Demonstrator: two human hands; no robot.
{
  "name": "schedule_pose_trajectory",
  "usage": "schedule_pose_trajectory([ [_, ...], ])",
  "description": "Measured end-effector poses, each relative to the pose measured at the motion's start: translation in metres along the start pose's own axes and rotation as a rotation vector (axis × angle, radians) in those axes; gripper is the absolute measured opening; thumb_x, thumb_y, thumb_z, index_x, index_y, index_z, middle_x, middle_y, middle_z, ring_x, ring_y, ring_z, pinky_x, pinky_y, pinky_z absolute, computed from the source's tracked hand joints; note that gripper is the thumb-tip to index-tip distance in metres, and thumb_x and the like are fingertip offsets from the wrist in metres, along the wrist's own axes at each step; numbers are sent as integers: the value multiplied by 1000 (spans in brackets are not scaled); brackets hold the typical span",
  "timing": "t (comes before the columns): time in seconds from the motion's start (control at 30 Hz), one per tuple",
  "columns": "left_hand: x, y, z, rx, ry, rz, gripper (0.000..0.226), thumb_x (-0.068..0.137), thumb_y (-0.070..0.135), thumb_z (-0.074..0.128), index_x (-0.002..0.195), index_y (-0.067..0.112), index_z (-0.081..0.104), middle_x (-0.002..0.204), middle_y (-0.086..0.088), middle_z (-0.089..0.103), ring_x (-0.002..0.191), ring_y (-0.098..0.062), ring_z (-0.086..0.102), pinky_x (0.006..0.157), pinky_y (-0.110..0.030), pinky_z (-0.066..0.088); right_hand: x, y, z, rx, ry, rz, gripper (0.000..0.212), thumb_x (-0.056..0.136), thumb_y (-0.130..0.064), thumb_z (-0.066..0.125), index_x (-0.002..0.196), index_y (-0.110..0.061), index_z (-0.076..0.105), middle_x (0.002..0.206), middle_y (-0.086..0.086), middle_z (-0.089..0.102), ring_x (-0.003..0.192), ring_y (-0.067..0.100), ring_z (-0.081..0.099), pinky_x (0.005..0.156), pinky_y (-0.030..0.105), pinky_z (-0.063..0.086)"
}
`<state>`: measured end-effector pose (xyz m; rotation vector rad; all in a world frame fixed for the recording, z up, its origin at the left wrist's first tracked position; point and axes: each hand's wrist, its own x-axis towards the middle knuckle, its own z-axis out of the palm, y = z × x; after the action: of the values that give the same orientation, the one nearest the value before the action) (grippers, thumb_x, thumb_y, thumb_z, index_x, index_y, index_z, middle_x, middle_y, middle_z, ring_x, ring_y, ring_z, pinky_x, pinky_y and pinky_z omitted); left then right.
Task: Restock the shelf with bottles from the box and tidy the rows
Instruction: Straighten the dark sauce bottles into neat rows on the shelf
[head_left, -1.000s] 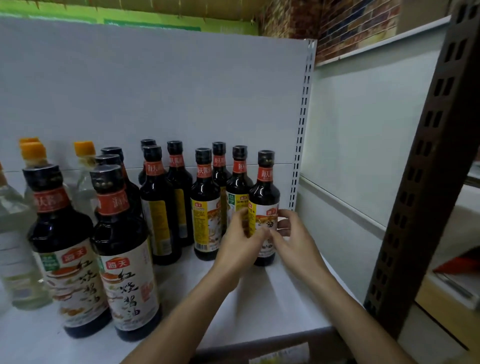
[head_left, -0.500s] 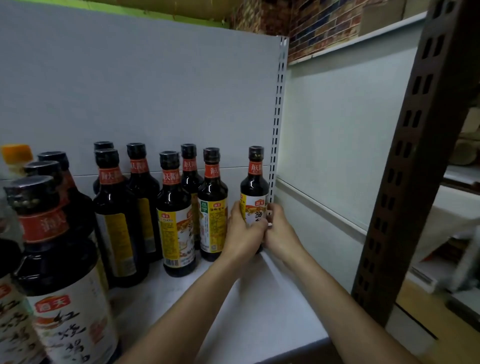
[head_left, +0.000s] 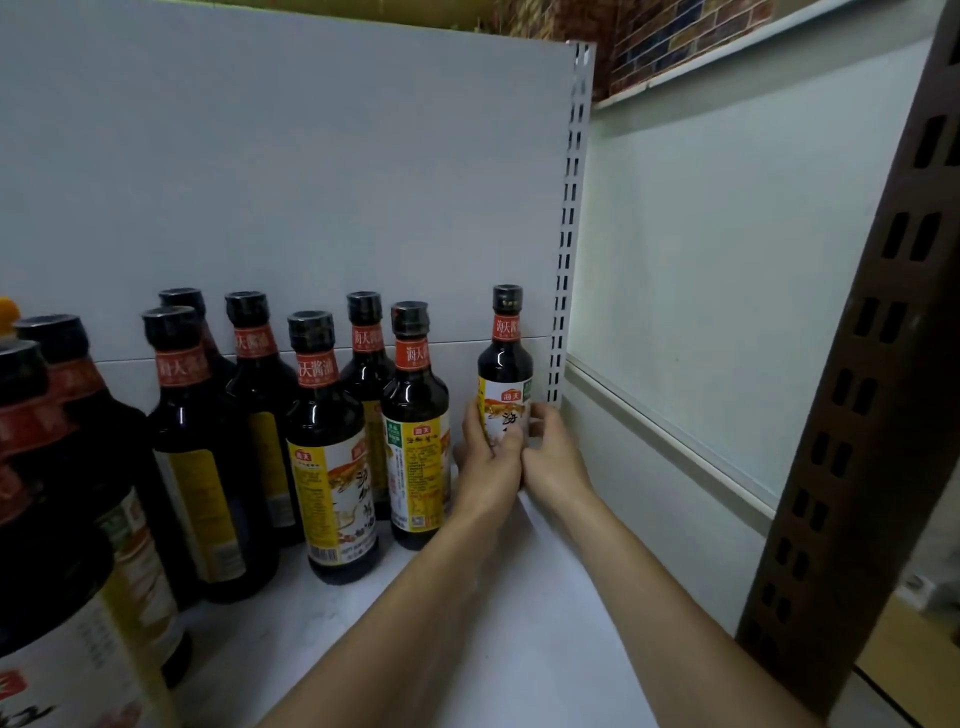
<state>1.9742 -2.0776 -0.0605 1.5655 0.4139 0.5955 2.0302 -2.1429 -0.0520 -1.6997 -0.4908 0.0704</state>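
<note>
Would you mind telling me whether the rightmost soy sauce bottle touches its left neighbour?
Apart: the head view shows white back panel between the rightmost soy sauce bottle and its neighbour.

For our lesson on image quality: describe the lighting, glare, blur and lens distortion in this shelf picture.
Head view: dim, even light, brightest on the side panel right of the held bottle. Head view: small glints on the shoulders of the dark bottles. Head view: the big bottle at lower left looks soft and oversized. Head view: the wide lens tilts the brown upright.
</note>
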Motion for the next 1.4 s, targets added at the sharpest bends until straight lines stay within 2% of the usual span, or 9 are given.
schedule_pose_trajectory([
  [0.3, 7, -17, 1, 16, -23, 70, 69, 89, 55, 48, 152, 53, 19, 154, 7, 39, 140, -16, 42, 116, -49, 40, 3, 25, 6, 59, 8, -13, 44, 97, -17, 65, 138, -26, 50, 126, -2, 64, 115, 15, 63, 94, 29, 52],
  [0.5, 4, -20, -3, 20, -46, 102, 61, 106, 28, 47, 159, 40, 17, 159, 10, 36, 144, -10, 36, 121, -41, 32, 1, 32, 8, -6, 9, 16, 35, 96, -28, 63, 131, -26, 55, 122, -3, 68, 112, 18, 65, 98, 46, 54],
  [0.63, 2, -21, -5, 30, -62, 104, 65, 106, 24, 49, 160, 39, 15, 160, 11, 34, 145, -9, 35, 122, -39, 31, -1, 32, 6, -26, 1, 23, 37, 94, -25, 66, 129, -24, 55, 121, -2, 69, 110, 20, 66, 98, 47, 54],
  [0.73, -1, -20, -4, 26, -61, 80, 71, 103, 28, 56, 159, 38, 14, 157, 9, 39, 142, -10, 40, 120, -39, 34, -1, 30, 4, -23, -20, 42, 40, 91, -17, 69, 128, -23, 55, 119, -1, 68, 110, 21, 66, 99, 47, 54],
  [0.93, -8, -11, -5, 42, -61, 62, 67, 101, 27, 60, 154, 31, 20, 138, 9, 51, 129, -9, 50, 105, -24, 42, -6, 27, 2, -72, -43, 76, 38, 88, -31, 70, 123, -27, 53, 118, 1, 69, 108, 22, 67, 97, 47, 55],
  [1.07, -11, -9, -6, 88, -76, 18, 77, 98, 33, 61, 158, 32, 13, 154, 2, 41, 139, -17, 43, 118, -42, 37, -7, 28, -3, -18, -104, 130, 75, 73, -40, 71, 140, -20, 43, 134, 6, 62, 118, 25, 63, 103, 48, 52],
  [1.13, -20, -7, -7, 99, -88, -14, 78, 93, 37, 60, 157, 36, 16, 156, 2, 40, 141, -18, 42, 120, -45, 34, -12, 24, -8, -15, -137, 174, 88, 78, -33, 74, 152, -14, 29, 142, 9, 52, 127, 29, 57, 109, 49, 46],
  [1.27, -59, 19, -16, 106, -126, 6, 62, 106, 21, 50, 158, 26, 18, 137, 14, 38, 127, -1, 34, 106, -19, 28, -26, 11, -11, -42, -190, 208, 68, 88, -27, 74, 143, -11, 37, 136, 9, 58, 124, 27, 57, 109, 47, 46],
  [1.4, -87, 24, -33, 141, -136, 3, 49, 106, 27, 50, 153, 26, 34, 137, 7, 49, 127, -7, 44, 109, -27, 35, -39, 1, -16, -76, -203, 180, 43, 89, -21, 74, 124, -12, 51, 121, 4, 64, 113, 19, 60, 101, 37, 50],
])
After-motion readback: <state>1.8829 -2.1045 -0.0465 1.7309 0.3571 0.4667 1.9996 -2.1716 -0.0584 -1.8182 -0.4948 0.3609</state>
